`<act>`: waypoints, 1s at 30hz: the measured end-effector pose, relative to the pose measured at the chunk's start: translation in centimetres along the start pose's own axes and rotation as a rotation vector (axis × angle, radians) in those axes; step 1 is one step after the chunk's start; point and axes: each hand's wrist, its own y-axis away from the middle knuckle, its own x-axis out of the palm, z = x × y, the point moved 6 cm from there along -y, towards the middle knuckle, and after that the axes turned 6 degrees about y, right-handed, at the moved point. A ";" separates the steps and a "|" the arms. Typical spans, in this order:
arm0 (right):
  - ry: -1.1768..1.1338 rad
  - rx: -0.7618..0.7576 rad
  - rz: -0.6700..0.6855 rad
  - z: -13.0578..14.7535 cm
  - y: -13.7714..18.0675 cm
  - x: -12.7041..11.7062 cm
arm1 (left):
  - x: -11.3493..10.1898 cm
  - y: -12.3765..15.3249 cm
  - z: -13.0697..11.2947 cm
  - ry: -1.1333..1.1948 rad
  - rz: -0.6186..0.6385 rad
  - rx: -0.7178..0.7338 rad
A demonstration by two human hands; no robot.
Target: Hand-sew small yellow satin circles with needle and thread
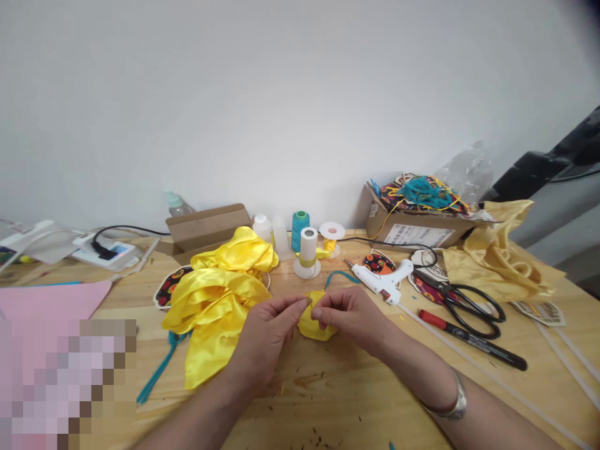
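Note:
A small yellow fabric piece (315, 329), rounded like a little pouch, is between my two hands just above the table. My left hand (268, 334) pinches at its upper left edge, thumb against forefinger. On the other side, the closed fingers of my right hand (349, 315) grip its upper right part and cover much of it. Whether a needle or thread is in the fingers is too small to tell. A teal cord (344, 275) curves out behind the piece. Shiny yellow satin (220, 294) lies heaped beside my left hand.
Behind stand a teal thread spool (300, 228) and a white spool (308, 250). To the right lie a white glue gun (384, 281), black-handled scissors (462, 300), a marker (478, 340), gold satin (501, 256) and a cardboard box (417, 228) of cords. Pink sheet (51, 306) at left.

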 end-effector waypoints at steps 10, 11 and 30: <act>-0.025 0.040 -0.010 0.0 0.1 -0.1 | 0.2 0.1 -0.2 -0.016 -0.002 -0.001; -0.030 0.037 -0.012 0.0 0.1 -0.1 | 0.3 0.1 -0.2 -0.011 0.012 -0.006; 0.012 -0.015 -0.007 0.1 -0.1 0.0 | 0.5 0.2 -0.4 -0.034 0.029 0.009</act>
